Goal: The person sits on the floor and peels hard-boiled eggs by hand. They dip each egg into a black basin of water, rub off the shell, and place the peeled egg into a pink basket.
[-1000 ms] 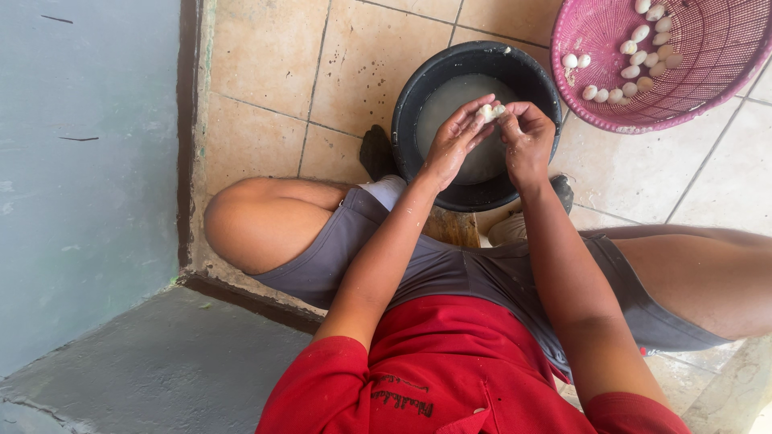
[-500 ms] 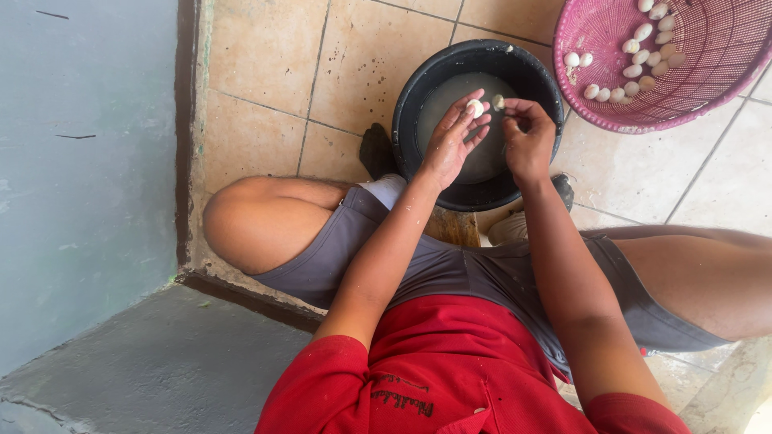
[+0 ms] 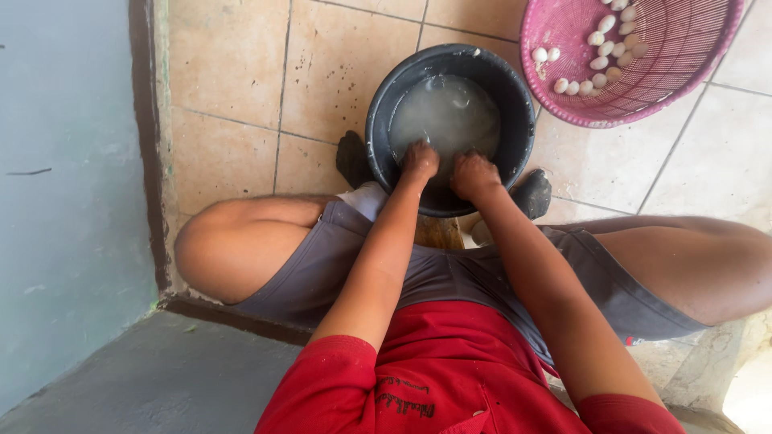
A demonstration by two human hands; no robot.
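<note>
Hands both down in black bucket of cloudy grey water, person squatting over it on tan tiled floor. Left hand dips in at near rim, fingers under the murky water, so can't tell if curled, spread or gripping anything. Right hand just beside it, knuckles up, fingertips also submerged, same problem: grip not readable. The two hands sit close, nearly touching, at near side of the bucket. Bucket stands between the person's knees, dark shoes showing either side of it. Pink plastic basket at top right, just beside the bucket rim, tilted toward camera view, holds a small cluster of white roundish pieces along its left inner wall. Person wears red shirt and grey shorts. Grey-blue wall runs down left side, dark step edge below it.
</note>
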